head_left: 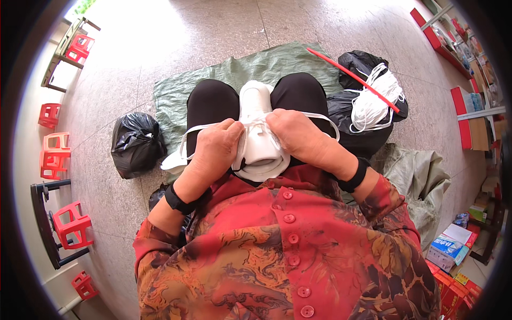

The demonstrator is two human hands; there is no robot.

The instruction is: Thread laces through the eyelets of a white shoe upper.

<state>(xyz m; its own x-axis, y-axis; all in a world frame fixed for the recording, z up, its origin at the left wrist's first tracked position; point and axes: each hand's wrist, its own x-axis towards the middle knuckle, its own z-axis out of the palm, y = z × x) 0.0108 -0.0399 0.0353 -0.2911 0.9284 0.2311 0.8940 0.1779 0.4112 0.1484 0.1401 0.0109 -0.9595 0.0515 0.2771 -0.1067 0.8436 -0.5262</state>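
A white shoe lies between my black-trousered knees, its toe pointing away from me and its opening close to my body. My left hand is closed on a white shoelace at the left of the shoe's upper. On the other side, my right hand is closed on the lace as well, and the two fists are a short way apart. Lace loops run out past both hands over my thighs. Part of another white item shows beside my left wrist; its kind I cannot tell.
A green woven sheet covers the floor ahead. A tied black plastic bag stands at left. At right, a bundle of white laces and a long red stick lie on black bags. Red stools and stocked shelves line the sides.
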